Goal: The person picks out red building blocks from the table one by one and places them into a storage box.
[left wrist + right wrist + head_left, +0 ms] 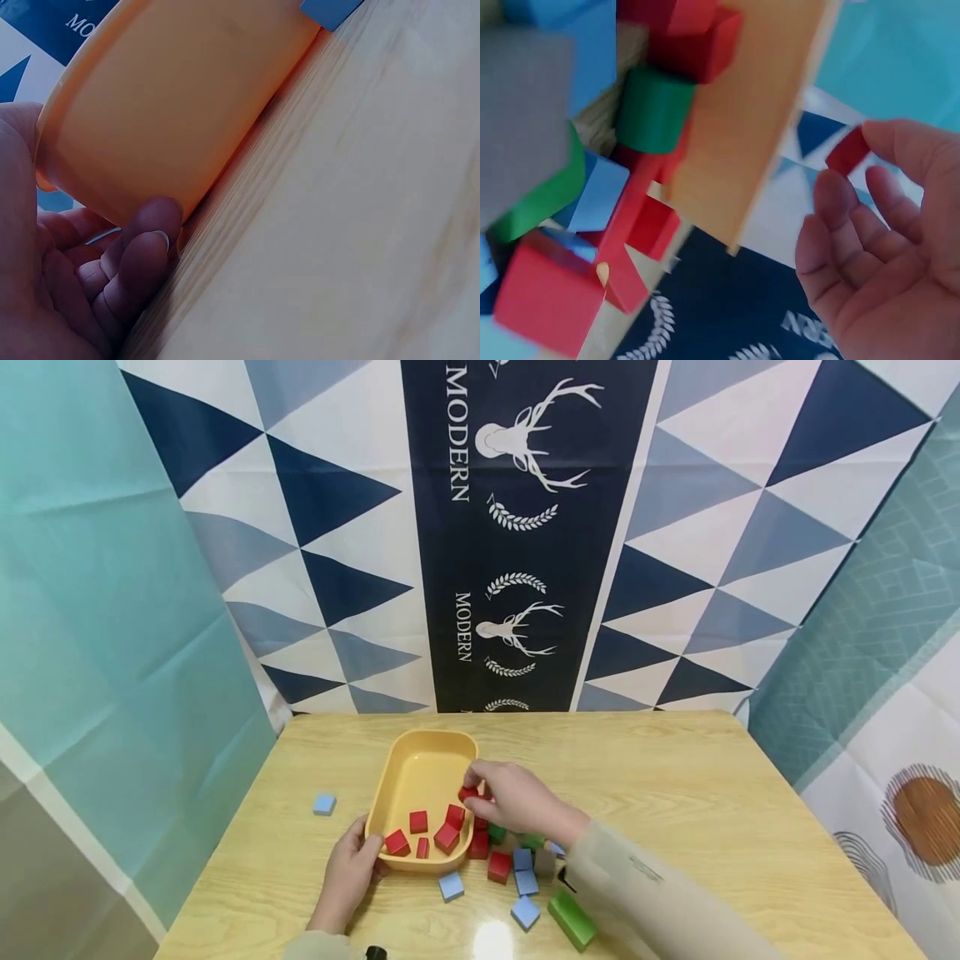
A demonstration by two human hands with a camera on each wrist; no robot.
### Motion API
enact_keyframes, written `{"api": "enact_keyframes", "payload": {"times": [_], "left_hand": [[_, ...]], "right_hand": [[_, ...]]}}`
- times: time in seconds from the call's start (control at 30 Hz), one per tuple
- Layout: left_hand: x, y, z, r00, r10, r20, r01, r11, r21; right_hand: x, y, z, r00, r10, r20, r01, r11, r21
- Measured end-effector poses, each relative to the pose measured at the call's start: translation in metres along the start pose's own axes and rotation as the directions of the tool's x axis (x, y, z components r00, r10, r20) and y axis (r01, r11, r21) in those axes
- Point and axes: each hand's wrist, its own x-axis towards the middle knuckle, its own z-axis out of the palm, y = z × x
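Note:
My left hand (349, 868) grips the near left corner of a yellow plastic tray (422, 775), thumb at the rim. The left wrist view shows its fingers curled against the tray's outer wall (180, 105). Inside the tray's near end lie several red blocks (418, 822). My right hand (521, 800) is over the tray's right rim, pinching a small red block (847, 152) between thumb and fingertip. Under this hand, beside the tray, is a pile of loose blocks, among them a green cylinder (656, 110) and a red cube (499, 867).
A blue block (324, 804) lies left of the tray, and another blue block (451, 887) is just before its near edge. A long green block (572, 921) lies by the right forearm. A patterned cloth (517, 543) hangs behind the wooden table (675, 777).

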Motion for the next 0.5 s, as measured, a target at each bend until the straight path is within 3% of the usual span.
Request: {"api": "enact_keyframes", "payload": {"times": [0.17,0.33,0.5], "left_hand": [[-0.002,0.000,0.002,1.000,-0.011,0.003,0.011,1.000,-0.009],[-0.001,-0.001,0.003,1.000,0.001,-0.001,-0.001,1.000,0.012],[0.002,-0.003,0.002,1.000,0.009,-0.011,-0.008,0.999,0.038]], "right_hand": [[0.031,0.011,0.020,0.999,0.035,0.023,-0.033,0.997,-0.073],[0.037,0.022,0.030,0.992,0.108,0.069,-0.102,0.991,-0.085],[0.039,0.026,0.034,0.992,0.098,0.075,-0.095,0.995,-0.041]]}}
